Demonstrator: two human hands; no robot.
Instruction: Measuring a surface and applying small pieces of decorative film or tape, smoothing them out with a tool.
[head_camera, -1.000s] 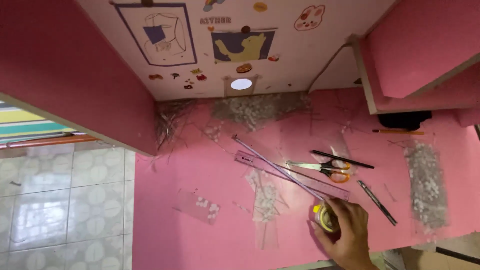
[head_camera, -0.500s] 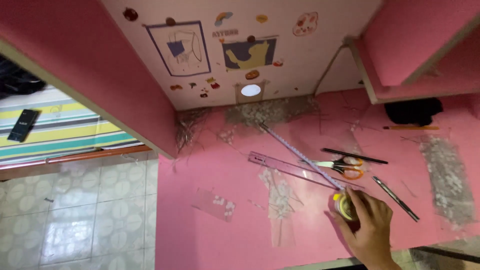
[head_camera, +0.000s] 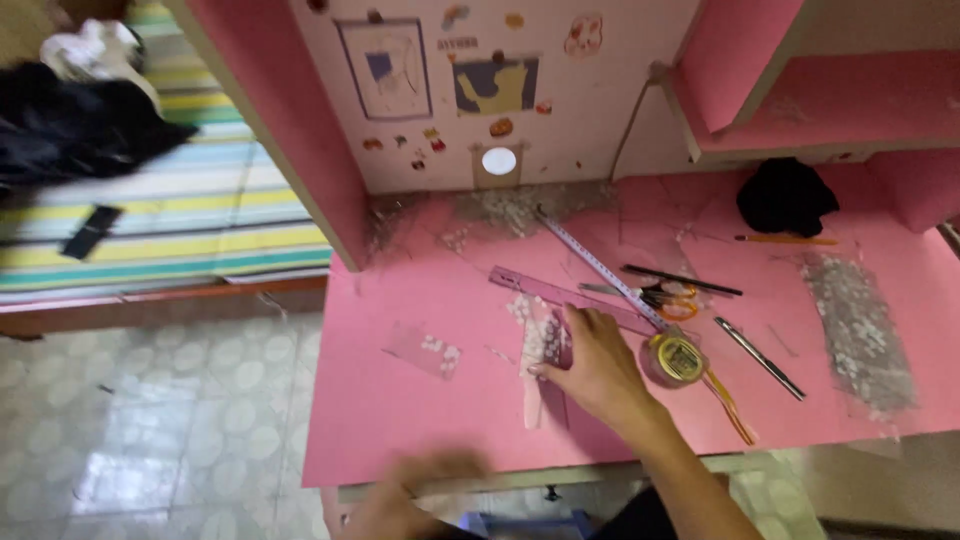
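R hand (head_camera: 590, 365) flat, fingers (head_camera: 552, 362) spread, pinning clear strip (head_camera: 537, 345) to pink bench (head_camera: 400, 420); tape measure (head_camera: 677, 358) just right. L hand (head_camera: 415, 495) blurred, grip unclear.

Pink worktop (head_camera: 400, 420) with pink shelf (head_camera: 830, 100) above right; pale tiled floor (head_camera: 150, 420) left; striped bed (head_camera: 170, 220) beyond the floor

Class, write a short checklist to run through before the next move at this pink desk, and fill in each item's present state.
1. Right hand rests on the desk beside the tape measure, not holding it: ok.
2. Tape blade lies extended across the desk: ok.
3. Pink ruler lies flat: ok.
4. Scissors closed: cannot tell.
5. Left hand is blurred at the desk edge, grip: cannot tell.
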